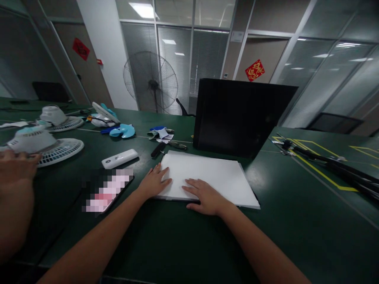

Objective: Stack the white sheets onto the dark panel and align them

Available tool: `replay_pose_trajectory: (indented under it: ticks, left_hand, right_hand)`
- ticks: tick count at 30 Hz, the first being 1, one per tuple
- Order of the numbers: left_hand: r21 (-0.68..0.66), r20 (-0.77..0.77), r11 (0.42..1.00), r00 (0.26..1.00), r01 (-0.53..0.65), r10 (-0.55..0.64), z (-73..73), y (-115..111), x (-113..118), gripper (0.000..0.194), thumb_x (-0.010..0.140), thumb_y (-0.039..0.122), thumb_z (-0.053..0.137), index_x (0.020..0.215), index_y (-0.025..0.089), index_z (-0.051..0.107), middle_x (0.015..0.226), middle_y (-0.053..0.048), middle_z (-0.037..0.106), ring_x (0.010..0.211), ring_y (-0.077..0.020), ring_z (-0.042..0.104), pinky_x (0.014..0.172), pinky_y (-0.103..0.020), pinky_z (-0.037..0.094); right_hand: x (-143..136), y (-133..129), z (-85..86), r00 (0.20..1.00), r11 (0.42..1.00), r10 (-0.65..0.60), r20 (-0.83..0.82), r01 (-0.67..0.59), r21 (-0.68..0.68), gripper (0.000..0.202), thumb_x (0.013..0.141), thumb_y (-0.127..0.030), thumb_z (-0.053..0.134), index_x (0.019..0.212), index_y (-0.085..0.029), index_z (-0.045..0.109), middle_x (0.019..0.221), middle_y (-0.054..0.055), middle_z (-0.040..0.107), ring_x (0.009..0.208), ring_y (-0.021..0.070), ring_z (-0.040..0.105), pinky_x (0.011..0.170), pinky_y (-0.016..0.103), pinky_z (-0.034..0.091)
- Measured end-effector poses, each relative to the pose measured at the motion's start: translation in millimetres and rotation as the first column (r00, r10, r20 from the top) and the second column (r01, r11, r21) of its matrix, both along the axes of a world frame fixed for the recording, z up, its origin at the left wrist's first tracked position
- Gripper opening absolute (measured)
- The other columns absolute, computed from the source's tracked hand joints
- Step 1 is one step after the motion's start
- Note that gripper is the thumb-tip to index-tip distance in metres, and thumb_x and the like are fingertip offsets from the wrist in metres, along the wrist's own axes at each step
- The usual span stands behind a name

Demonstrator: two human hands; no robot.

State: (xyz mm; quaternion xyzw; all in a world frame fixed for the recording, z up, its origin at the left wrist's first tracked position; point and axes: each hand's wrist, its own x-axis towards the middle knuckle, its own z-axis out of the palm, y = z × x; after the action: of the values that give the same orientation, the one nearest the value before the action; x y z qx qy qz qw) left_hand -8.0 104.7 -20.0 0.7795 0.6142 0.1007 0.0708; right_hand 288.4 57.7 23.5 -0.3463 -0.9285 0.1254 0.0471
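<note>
While the sheet (204, 167) tops green table (293, 221), blinds (209, 59) hang.

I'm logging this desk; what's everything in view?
Board: 1, white, mid-table
Panel: 1, black, behind board
Gadget: 1, white, left of board
Phone-like slab: 1, pinkish blur, nearer than gadget
Small fans: at least 2, white, left
Fan blade: at least 1, light blue, beside them
Bundle: 1, grey and blue, behind board
Small object: 1, black, near bundle
Cables: several, black, right
Tape: several strips, yellow, right
Table: 1, green, foreground
Standing fan: 1, dark, beyond table
Chair: 1, black, far right
Signs: 2, red, background
Windows: several, grey, background
Other person's hand: 1, bare, left edge
Left hand: 1, bare, board's left edge
Right hand: 1, bare, board's near edge
</note>
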Motion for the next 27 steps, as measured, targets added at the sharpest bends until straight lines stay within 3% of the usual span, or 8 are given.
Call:
replay_pose_trajectory:
  ticks: [3,7,13,16,19,22,27]
  left_hand:
    - [-0.005,0.023,1.0,1.0,-0.003,0.003,-5.1,3.2,-1.9,0.072,0.098,0.054,0.047,0.157,0.012,0.041,0.168,-0.021,0.025,0.158,-0.0324,0.016,0.125,-0.048,0.015]
    - [-0.02,0.074,1.0,0.997,-0.014,0.016,-7.8,5.6,-3.1,0.074,0.096,0.053,0.051,0.156,0.01,0.042,0.168,-0.021,0.024,0.158,-0.0334,0.014,0.125,-0.047,0.016]
    - [-0.077,0.221,0.99,0.966,-0.116,0.13,6.2,-1.1,-1.1,0.082,0.088,0.051,0.064,0.157,0.013,0.04,0.17,-0.021,0.012,0.153,-0.0412,0.028,0.12,-0.05,0.03]
    - [-0.115,0.338,0.983,0.924,-0.145,0.176,15.8,-4.0,1.4,0.084,0.083,0.046,0.072,0.154,0.012,0.044,0.169,-0.021,0.018,0.153,-0.0394,0.028,0.123,-0.049,0.027]
    - [-0.17,0.483,0.975,0.851,-0.143,0.209,24.8,-5.5,4.2,0.079,0.081,0.041,0.074,0.15,0.011,0.05,0.165,-0.02,0.032,0.152,-0.0362,0.032,0.124,-0.047,0.025]
    - [-0.237,0.633,0.967,0.739,-0.097,0.23,35.7,-8.4,4.5,0.074,0.085,0.042,0.07,0.15,0.013,0.05,0.159,-0.016,0.045,0.146,-0.0334,0.044,0.121,-0.045,0.035]
    - [-0.393,0.788,0.919,0.513,-0.009,0.342,56.9,-33.4,-9.5,0.058,0.101,0.042,0.039,0.151,0.013,0.046,0.149,-0.014,0.058,0.133,-0.0282,0.06,0.108,-0.044,0.052]
  right_hand:
    - [9.2,7.4,-1.9,0.998,0.998,-0.052,0.026,0.051,0.028,0.08,0.092,-0.072,0.053,0.157,-0.026,0.042,0.163,0.012,0.035,0.148,0.0315,0.032,0.122,0.052,0.024]
    - [11.2,11.4,-1.0,0.997,0.993,-0.057,0.056,0.051,0.111,0.075,0.091,-0.073,0.053,0.15,-0.025,0.053,0.147,0.015,0.051,0.132,0.0327,0.048,0.109,0.05,0.041]
    - [2.5,2.7,6.4,0.978,0.944,0.154,0.139,-0.187,0.272,0.044,0.104,-0.047,0.045,0.133,-0.02,0.064,0.132,0.014,0.061,0.105,0.0246,0.063,0.081,0.038,0.054]
    - [0.6,-3.4,7.1,0.954,0.886,0.24,0.182,-0.292,0.36,0.034,0.105,-0.028,0.04,0.12,-0.014,0.067,0.109,0.014,0.069,0.082,0.0188,0.065,0.065,0.032,0.053]
    - [6.9,-8.4,10.9,0.925,0.811,0.31,0.22,-0.378,0.447,0.03,0.101,-0.014,0.04,0.11,-0.011,0.069,0.092,0.013,0.07,0.072,0.0174,0.065,0.057,0.03,0.05]
    - [20.8,-12.7,21.4,0.903,0.732,0.347,0.251,-0.429,0.53,0.029,0.101,-0.013,0.042,0.113,-0.01,0.068,0.096,0.016,0.072,0.074,0.0191,0.067,0.053,0.03,0.05]
    - [44.5,-20.2,46.5,0.896,0.638,0.349,0.273,-0.441,0.631,0.032,0.101,-0.013,0.041,0.117,-0.008,0.067,0.1,0.016,0.074,0.073,0.0201,0.069,0.049,0.03,0.049]
